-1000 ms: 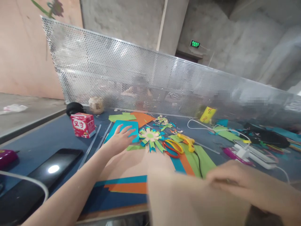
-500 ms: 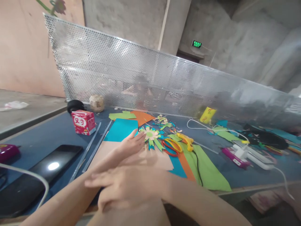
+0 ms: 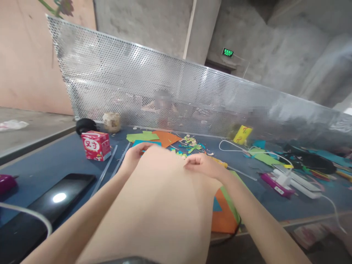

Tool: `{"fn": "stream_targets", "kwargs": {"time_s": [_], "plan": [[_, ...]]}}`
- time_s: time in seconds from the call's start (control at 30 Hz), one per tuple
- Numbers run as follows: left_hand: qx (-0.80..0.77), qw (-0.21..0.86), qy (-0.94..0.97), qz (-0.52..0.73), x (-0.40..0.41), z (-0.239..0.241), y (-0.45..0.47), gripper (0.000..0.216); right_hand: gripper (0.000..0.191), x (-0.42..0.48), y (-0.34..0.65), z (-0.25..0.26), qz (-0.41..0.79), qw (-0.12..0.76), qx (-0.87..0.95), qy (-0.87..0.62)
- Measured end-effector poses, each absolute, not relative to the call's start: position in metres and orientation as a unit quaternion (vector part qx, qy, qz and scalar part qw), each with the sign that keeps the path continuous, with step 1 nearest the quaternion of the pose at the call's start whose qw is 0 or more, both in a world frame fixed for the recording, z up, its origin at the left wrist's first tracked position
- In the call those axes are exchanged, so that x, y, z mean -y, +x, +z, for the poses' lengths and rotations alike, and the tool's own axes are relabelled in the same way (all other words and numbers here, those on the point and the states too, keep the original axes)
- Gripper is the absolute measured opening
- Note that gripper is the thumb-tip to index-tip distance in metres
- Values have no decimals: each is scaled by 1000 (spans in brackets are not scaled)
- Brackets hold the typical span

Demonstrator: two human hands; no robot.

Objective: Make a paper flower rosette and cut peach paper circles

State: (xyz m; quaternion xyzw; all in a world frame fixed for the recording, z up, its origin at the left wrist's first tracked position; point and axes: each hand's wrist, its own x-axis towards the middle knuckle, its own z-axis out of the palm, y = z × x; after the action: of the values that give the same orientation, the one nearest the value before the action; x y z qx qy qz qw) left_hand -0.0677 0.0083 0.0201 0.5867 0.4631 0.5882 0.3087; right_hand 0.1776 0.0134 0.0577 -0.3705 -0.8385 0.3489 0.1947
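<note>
A large beige sheet of paper (image 3: 159,205) is raised off the table and spans the space between my two arms. My left hand (image 3: 136,154) has its fingers curled at the sheet's upper left edge, partly hidden behind it. At the upper right edge, my right hand (image 3: 202,165) pinches the paper between thumb and fingers. Just past the sheet, tips of a green paper flower (image 3: 178,153) show. A bit of the yellow glue gun (image 3: 221,162) peeks out beyond my right hand. Orange paper (image 3: 224,221) and blue paper (image 3: 217,204) lie under the sheet's right side.
On the left are a red box (image 3: 96,146), a black phone (image 3: 55,198) and clear glue sticks (image 3: 106,168). Paper scraps (image 3: 192,143) lie before the perforated metal screen (image 3: 132,73). A purple power strip (image 3: 277,184) with white cables sits at right.
The beige sheet has come up from the table and now covers the flower's place and the scissors. My left hand has drawn back to its edge; my right hand has moved forward onto it.
</note>
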Motion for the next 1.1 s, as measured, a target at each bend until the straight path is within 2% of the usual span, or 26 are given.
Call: {"fn": "stream_targets", "kwargs": {"time_s": [0.17,0.33,0.4,0.5,0.6,0.67,0.9,1.1], "plan": [[-471,428,504,584,-10,17,-71,46,19,-60,185,58,294,186,844,-408],[-431,516,501,545,-12,20,-72,57,16,-71,174,70,219,201,854,-427],[-417,539,529,505,-10,21,-72,51,16,-74,170,72,179,220,853,-438],[-460,477,574,481,-10,21,-76,39,23,-78,172,70,110,272,840,-456],[-512,380,562,527,-15,20,-82,31,35,-77,188,61,-12,280,797,-535],[-522,339,535,571,-18,20,-85,31,34,-72,200,50,-28,233,776,-585],[-487,303,442,690,-25,17,-87,35,14,-42,212,15,41,15,779,-625],[-489,198,364,767,-30,16,-94,19,28,-35,197,18,30,-49,765,-642]]}}
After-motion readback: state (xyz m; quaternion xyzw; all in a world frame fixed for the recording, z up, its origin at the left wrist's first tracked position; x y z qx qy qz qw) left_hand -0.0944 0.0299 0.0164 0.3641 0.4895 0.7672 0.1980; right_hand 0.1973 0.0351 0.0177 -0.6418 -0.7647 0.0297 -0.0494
